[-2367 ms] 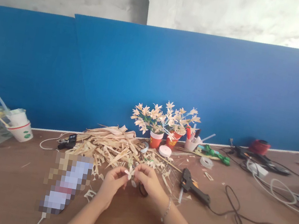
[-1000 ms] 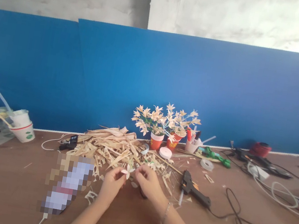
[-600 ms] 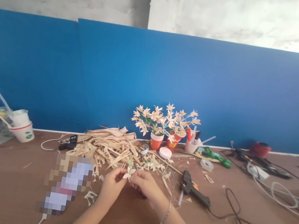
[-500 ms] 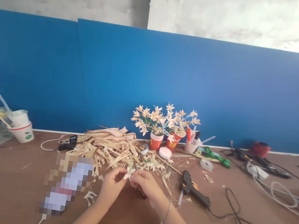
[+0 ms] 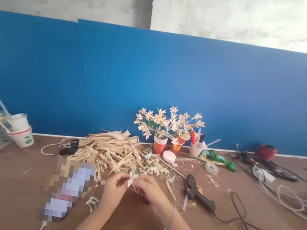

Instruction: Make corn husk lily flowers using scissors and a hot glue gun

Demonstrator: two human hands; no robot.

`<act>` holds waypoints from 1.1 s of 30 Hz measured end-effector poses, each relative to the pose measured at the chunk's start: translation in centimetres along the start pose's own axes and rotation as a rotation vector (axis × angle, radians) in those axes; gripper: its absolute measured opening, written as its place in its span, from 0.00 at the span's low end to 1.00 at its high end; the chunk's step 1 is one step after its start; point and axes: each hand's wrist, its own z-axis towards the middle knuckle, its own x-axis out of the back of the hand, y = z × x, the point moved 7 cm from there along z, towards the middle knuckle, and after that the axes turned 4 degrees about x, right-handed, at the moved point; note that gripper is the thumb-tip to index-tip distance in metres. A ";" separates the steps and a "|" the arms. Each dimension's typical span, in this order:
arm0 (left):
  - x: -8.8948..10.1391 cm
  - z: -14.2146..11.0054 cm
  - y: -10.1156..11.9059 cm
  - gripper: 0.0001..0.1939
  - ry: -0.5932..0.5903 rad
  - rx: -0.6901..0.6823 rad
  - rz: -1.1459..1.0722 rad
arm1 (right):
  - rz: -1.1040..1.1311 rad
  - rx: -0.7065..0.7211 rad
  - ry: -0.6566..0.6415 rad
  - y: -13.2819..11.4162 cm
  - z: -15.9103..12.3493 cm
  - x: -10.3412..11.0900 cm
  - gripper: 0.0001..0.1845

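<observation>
Petals of a small pale flower (image 5: 132, 178) show between the hands, above the middle of the brown table (image 5: 127, 229), in front of the heap of dry husk strips (image 5: 116, 148). The left hand (image 5: 112, 193) has its thumb and index finger nearly closed, pinching the flower's left side. The right hand (image 5: 150, 191) has its thumb and fingertips drawn together at the flower's right side; whether they grip anything behind it, I cannot tell. Just under the right hand is a dark loop (image 5: 145, 200), partly hidden.

Along the table's back edge, below the blue partition (image 5: 161, 72), stand 2 red paper cups (image 5: 159, 146) of pale artificial flowers (image 5: 159, 118), with a white cup of tools (image 5: 194, 150) just beside them. In front lie 1 white roll (image 5: 169, 156) and 1 clear tape roll (image 5: 211, 168). A black glue gun (image 5: 200, 194) lies to the right of the right hand, its cord (image 5: 246, 222) looping toward the table's right side.
</observation>
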 end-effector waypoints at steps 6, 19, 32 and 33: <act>0.1 -0.1 0.6 0.05 0.022 -0.003 0.023 | 0.039 0.023 -0.014 0.6 0.3 -0.1 0.08; 0.4 -0.3 1.4 0.06 0.055 -0.054 0.106 | 0.157 -0.041 -0.022 1.3 0.2 -0.3 0.10; 0.7 -0.7 2.1 0.06 0.139 -0.166 0.273 | 0.300 -0.144 -0.079 2.4 0.1 -1.4 0.05; 0.7 -0.7 2.2 0.06 0.140 -0.175 0.279 | 0.322 -0.168 -0.083 2.6 0.1 -1.5 0.05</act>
